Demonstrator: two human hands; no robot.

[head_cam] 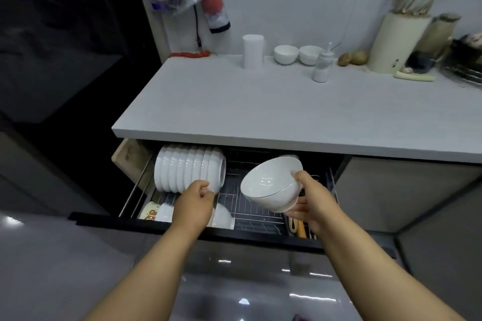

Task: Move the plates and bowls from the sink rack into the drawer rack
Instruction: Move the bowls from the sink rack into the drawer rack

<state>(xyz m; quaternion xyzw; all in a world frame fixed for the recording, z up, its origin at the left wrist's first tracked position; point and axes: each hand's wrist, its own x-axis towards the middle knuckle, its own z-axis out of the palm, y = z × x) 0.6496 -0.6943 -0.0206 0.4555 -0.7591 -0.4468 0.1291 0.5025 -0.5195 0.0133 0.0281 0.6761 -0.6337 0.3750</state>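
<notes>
Below the pale countertop (234, 101) we have the drawer rack (260, 212) pulled open. Our right hand (313, 199) grips one gold-rimmed bowl (271, 186) above its wires, tilted. Our left hand (194, 202) pinches the nearest of eight nested white bowls (187, 168) lying on their sides. Two small bowls (298, 54), one squeeze bottle (323, 66) and one cutlery holder (399, 43) stand well behind.

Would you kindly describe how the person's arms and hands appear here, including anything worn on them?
Both arms are bare from the bottom edge of the picture up to the hands; no sleeve shows in view. The left hand and the right hand wear no gloves. No watch, bracelet or ring can be seen on the wrists or fingers. No markings show on either forearm.
</notes>
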